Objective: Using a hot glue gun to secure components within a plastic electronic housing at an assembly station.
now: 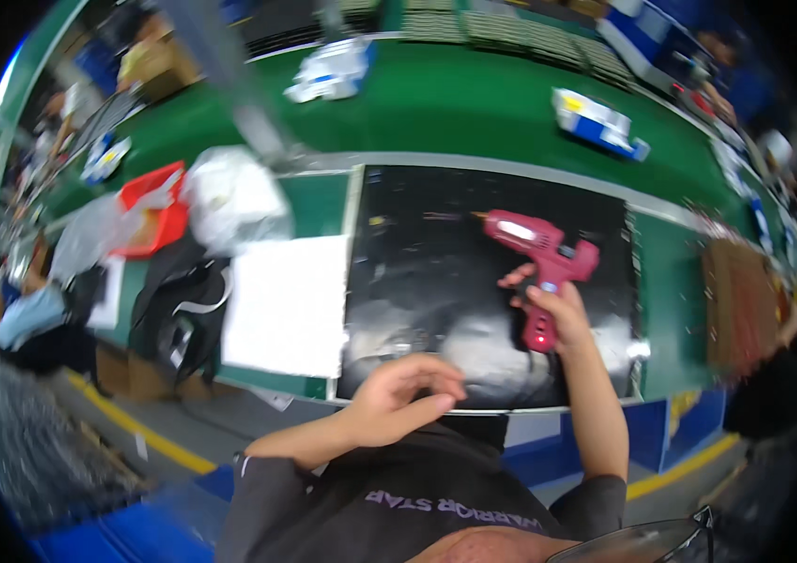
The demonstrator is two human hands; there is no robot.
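A pink hot glue gun (522,235) is held in my right hand (563,314), whose fingers wrap around its grip. Its nozzle points to the far left, above a black work mat (417,272). A small red light shows low on the handle. My left hand (408,399) hovers by the near edge of the mat, close to my body. Its fingers are loosely bent, the thumb stands apart from them, and I see nothing in it.
A white sheet (286,305) lies left of the mat, with a clear plastic bag (234,199) and red bin (168,211) behind it. Beyond runs a green conveyor (455,103) carrying blue-and-white packages (596,124). A brown carton (741,305) stands at right. People work nearby.
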